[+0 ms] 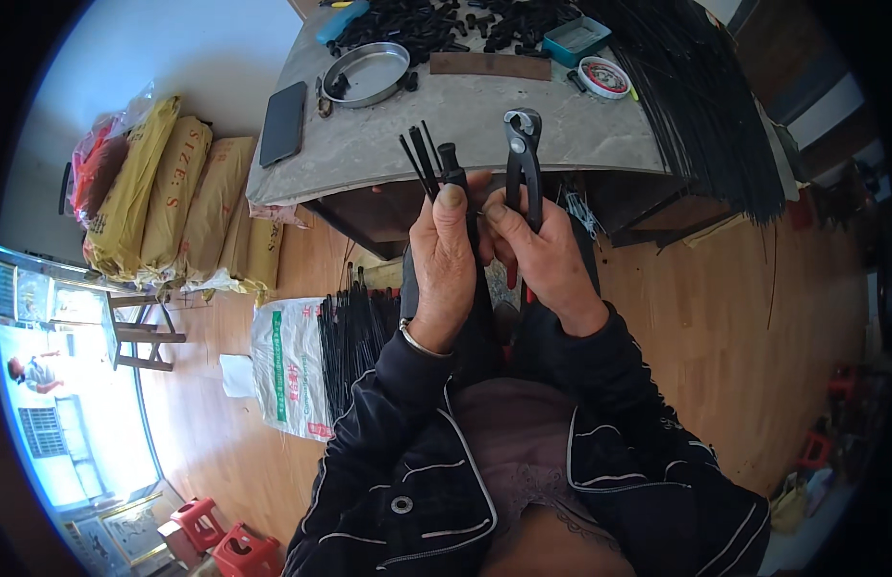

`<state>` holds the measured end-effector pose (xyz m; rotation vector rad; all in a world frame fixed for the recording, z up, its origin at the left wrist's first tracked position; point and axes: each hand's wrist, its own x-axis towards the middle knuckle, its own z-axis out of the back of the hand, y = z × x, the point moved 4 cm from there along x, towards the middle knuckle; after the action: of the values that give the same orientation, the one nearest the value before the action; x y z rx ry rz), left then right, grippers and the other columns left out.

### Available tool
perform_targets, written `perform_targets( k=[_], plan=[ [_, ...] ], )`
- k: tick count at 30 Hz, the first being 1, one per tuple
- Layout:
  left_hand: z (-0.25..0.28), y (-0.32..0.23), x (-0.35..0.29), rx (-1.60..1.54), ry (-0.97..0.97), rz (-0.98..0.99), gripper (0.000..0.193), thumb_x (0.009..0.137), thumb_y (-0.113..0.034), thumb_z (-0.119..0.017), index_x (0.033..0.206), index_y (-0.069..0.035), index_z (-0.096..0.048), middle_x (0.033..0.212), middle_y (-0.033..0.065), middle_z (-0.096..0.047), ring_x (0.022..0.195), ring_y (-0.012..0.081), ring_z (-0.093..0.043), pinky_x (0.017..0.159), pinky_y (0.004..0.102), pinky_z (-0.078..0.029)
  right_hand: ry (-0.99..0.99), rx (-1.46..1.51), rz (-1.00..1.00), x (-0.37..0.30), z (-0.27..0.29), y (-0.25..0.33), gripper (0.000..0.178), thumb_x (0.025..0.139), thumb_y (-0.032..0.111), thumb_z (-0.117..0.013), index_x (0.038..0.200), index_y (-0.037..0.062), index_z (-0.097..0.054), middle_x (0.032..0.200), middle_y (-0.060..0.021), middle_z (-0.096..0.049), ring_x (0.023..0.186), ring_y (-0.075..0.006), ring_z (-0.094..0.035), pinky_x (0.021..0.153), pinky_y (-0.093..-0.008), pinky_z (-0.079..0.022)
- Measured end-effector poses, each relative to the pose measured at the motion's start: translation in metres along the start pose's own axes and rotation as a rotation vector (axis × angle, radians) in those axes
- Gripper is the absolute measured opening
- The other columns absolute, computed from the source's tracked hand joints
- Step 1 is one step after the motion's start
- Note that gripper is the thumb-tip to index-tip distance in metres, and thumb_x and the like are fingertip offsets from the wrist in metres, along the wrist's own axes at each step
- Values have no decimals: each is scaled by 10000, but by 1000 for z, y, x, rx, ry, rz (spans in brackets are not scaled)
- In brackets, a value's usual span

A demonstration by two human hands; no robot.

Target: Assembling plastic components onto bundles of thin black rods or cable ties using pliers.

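My left hand (438, 260) is closed round several thin black rods (419, 159) and a thicker black piece with a flared, cap-like end (450, 156). Its thumb presses on the thick piece, and the rods stick up past the fingers. Beside it, my right hand (547, 258) grips a pair of pincers (525, 144) with the metal head pointing away from me. Red shows on the handles below that hand. The right thumb and forefinger are bent close to the left hand; whether they pinch anything is too small to tell. Both hands are just off the table's near edge.
On the grey table (369, 144) lie a phone (283, 123), a round metal tray (396, 79), a flat brown strip (490, 65), a teal box (577, 40), a round tin (604, 77) and heaped black parts (407, 31). Long black rods (696, 106) overhang the right side. Sacks (172, 197) stand left.
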<state>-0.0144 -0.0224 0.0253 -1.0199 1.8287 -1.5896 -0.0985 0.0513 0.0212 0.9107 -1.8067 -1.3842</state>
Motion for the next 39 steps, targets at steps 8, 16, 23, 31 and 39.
perform_targets(
  k=[8, 16, 23, 31, 39],
  plan=[
    [3, 9, 3, -100, -4, -4, 517, 997, -463, -439, 1105, 14, -604, 692, -21, -535, 520, 24, -425, 484, 196, -338, 11, 30, -69, 0, 2, -4, 179, 972, 220, -559, 968, 42, -570, 695, 18, -530, 584, -61, -511, 494, -195, -365],
    [3, 6, 0, -54, 5, 12, 603, 991, -516, -402, 1110, 34, -619, 831, 37, -637, 566, 46, -454, 517, 198, -360, -12, 43, -50, -1, 1, -5, 197, 970, 235, -563, 980, 39, -572, 705, -5, -546, 590, -73, -520, 501, -200, -379],
    [3, 8, 2, -148, 5, -2, 507, 988, -460, -465, 1086, 20, -595, 725, -5, -562, 522, 26, -450, 471, 194, -351, -18, 8, -65, -1, 0, -5, 198, 965, 231, -573, 972, 34, -582, 688, -3, -541, 577, -70, -507, 506, -209, -377],
    [3, 8, 2, -173, 1, 2, 494, 987, -453, -473, 1079, 17, -597, 724, -11, -547, 525, 26, -448, 473, 193, -349, -53, 2, -45, -2, 0, -4, 185, 957, 213, -584, 956, 28, -583, 692, 12, -535, 581, -76, -509, 511, -208, -370],
    [3, 5, -2, -87, 16, 10, 594, 990, -511, -411, 1100, 34, -622, 780, 9, -611, 564, 35, -431, 514, 191, -343, -56, -67, 29, -5, 0, -5, 201, 953, 230, -596, 953, 29, -581, 679, 15, -528, 572, -70, -502, 512, -208, -377]
  ],
)
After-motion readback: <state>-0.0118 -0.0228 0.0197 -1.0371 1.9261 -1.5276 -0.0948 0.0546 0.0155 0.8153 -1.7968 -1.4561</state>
